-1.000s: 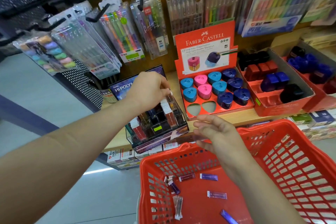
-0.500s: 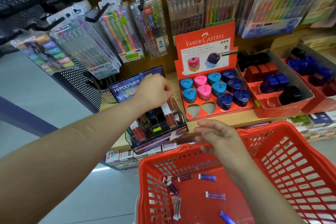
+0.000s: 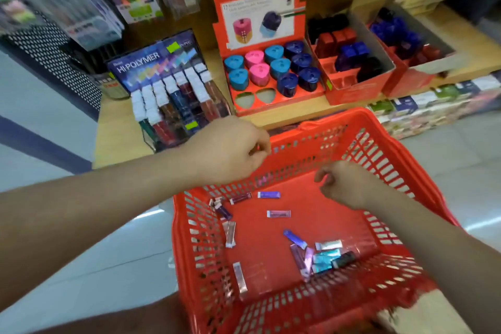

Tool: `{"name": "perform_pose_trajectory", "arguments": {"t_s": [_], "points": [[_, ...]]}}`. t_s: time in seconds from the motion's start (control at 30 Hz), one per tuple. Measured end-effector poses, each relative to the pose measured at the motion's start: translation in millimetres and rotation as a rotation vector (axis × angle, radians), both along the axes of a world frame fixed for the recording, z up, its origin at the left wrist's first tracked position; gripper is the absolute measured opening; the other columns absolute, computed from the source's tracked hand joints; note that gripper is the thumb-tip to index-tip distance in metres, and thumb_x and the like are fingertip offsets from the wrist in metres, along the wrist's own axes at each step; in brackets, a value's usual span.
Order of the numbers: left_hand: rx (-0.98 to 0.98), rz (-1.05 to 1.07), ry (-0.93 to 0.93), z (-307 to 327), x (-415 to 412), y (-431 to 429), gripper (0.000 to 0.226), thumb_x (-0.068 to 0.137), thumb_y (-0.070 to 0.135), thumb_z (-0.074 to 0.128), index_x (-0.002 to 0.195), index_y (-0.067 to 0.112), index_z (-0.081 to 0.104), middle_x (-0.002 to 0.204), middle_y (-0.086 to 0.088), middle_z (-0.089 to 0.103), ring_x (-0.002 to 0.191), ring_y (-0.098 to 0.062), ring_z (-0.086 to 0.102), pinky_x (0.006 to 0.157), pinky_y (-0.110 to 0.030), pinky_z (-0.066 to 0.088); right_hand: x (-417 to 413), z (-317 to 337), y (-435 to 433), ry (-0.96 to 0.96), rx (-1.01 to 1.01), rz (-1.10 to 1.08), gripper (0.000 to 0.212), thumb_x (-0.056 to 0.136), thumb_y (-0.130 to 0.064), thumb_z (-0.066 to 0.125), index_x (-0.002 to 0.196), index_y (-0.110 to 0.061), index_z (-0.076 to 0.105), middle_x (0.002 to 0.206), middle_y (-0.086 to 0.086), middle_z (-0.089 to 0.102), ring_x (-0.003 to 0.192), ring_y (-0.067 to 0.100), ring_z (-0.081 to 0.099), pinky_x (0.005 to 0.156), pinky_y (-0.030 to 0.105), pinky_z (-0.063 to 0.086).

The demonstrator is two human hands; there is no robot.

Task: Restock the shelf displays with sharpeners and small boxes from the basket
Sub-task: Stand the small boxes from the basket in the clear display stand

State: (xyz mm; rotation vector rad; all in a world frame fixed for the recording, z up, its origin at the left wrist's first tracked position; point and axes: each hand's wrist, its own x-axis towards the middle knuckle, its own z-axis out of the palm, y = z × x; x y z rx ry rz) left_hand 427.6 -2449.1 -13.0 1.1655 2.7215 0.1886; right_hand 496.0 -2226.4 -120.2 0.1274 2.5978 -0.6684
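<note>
Left hand [image 3: 230,149] has dropped from wooden shelf [image 3: 119,130] to red basket [image 3: 352,116].

Wooden shelf [image 3: 119,130] carries lead-case display [image 3: 173,95], sharpener tray [image 3: 273,106], two red boxes [image 3: 355,88].

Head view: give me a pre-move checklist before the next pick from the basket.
1. Stock: ok, small boxes lie scattered on the floor of the basket.
2. Grip of left hand: cannot tell, fingers curled above the far rim.
3. Grip of right hand: cannot tell, fingers curled above the basket.
4. Room in Hi-Polymer display: cannot tell, too blurred.
5. Fill of sharpener tray: not ok, two front slots empty.
6. Sharpeners to refill it: not ok, none visible in the basket.
</note>
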Motion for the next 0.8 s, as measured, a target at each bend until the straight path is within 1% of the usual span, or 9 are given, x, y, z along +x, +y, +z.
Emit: {"name": "perform_pose_trajectory", "arguments": {"t_s": [0.1,0.2,0.3,0.37,0.43,0.53,0.6,0.7,0.8], "points": [[-0.190,-0.077,-0.146,-60.9,28.2,5.3,0.021,0.088,0.026,0.050,0.101,0.025,0.067,0.100,0.001,0.071,0.097,-0.024,0.064,0.080,-0.036,0.052,24.3,-24.4,21.3,-0.150,0.148,0.057,0.027,0.085,-0.016,0.064,0.111,-0.015,0.068,0.113,0.009,0.069,0.108,0.024,0.062,0.085,0.025,0.039],[-0.405,-0.148,-0.233,-132.1,54.7,8.6,0.026,0.090,0.022,0.047,0.110,0.021,0.063,0.111,-0.006,0.064,0.106,-0.029,0.061,0.085,-0.039,0.052,48.5,-50.7,33.9,-0.263,0.217,0.095,0.029,0.086,-0.020,0.064,0.114,-0.016,0.066,0.120,0.006,0.066,0.111,0.022,0.060,0.086,0.024,0.039],[-0.473,-0.226,-0.310,-200.5,83.3,17.6,0.036,0.093,0.014,0.044,0.126,0.022,0.054,0.128,-0.005,0.053,0.124,-0.028,0.047,0.098,-0.041,0.047,64.7,-82.2,35.1,-0.407,0.244,0.221,0.038,0.086,-0.031,0.067,0.120,-0.015,0.062,0.125,0.008,0.063,0.114,0.025,0.059,0.089,0.028,0.042],[-0.479,-0.290,-0.333,-234.4,99.6,29.5,0.041,0.096,0.017,0.039,0.135,0.025,0.046,0.141,-0.003,0.042,0.133,-0.027,0.036,0.103,-0.040,0.043,70.8,-102.6,34.7,-0.474,0.230,0.310,0.048,0.085,-0.038,0.070,0.125,-0.015,0.059,0.128,0.008,0.062,0.116,0.026,0.058,0.091,0.029,0.044],[-0.430,-0.363,-0.320,-257.6,112.2,42.7,0.046,0.096,0.031,0.026,0.137,0.032,0.045,0.149,-0.006,0.036,0.136,-0.029,0.034,0.103,-0.044,0.041,71.1,-119.5,36.3,-0.462,0.219,0.383,0.058,0.084,-0.035,0.071,0.135,-0.017,0.051,0.133,0.009,0.058,0.120,0.027,0.055,0.096,0.031,0.045],[-0.396,-0.446,-0.280,-281.9,120.6,56.3,0.050,0.081,0.037,0.029,0.117,0.049,0.061,0.133,-0.005,0.057,0.117,-0.030,0.050,0.081,-0.055,0.048,65.8,-139.3,39.5,-0.357,0.246,0.530,0.071,0.081,-0.029,0.071,0.144,-0.022,0.038,0.145,0.008,0.044,0.129,0.028,0.047,0.104,0.035,0.042],[-0.400,-0.499,-0.223,-297.1,123.2,58.0,0.044,0.080,0.039,0.034,0.112,0.053,0.061,0.133,0.000,0.056,0.114,-0.029,0.045,0.080,-0.059,0.046,64.8,-150.4,38.6,-0.313,0.309,0.634,0.079,0.079,-0.031,0.072,0.147,-0.028,0.031,0.149,0.008,0.034,0.131,0.029,0.044,0.103,0.038,0.044],[-0.283,-0.394,-0.291,-295.8,115.0,56.7,0.043,0.079,0.040,0.032,0.106,0.047,0.065,0.126,0.000,0.059,0.110,-0.027,0.049,0.083,-0.050,0.046,67.1,-160.1,30.1,-0.258,0.385,0.706,0.076,0.083,-0.028,0.069,0.147,-0.024,0.029,0.152,0.012,0.027,0.133,0.032,0.040,0.100,0.045,0.046],[-0.198,-0.124,-0.332,-301.0,99.6,43.7,0.038,0.093,0.038,0.036,0.127,0.036,0.052,0.149,0.001,0.035,0.132,-0.024,0.034,0.100,-0.040,0.033,65.7,-164.1,21.9,-0.231,0.361,0.770,0.066,0.091,-0.022,0.060,0.149,-0.018,0.028,0.158,0.013,0.021,0.141,0.031,0.030,0.107,0.045,0.039]]}}
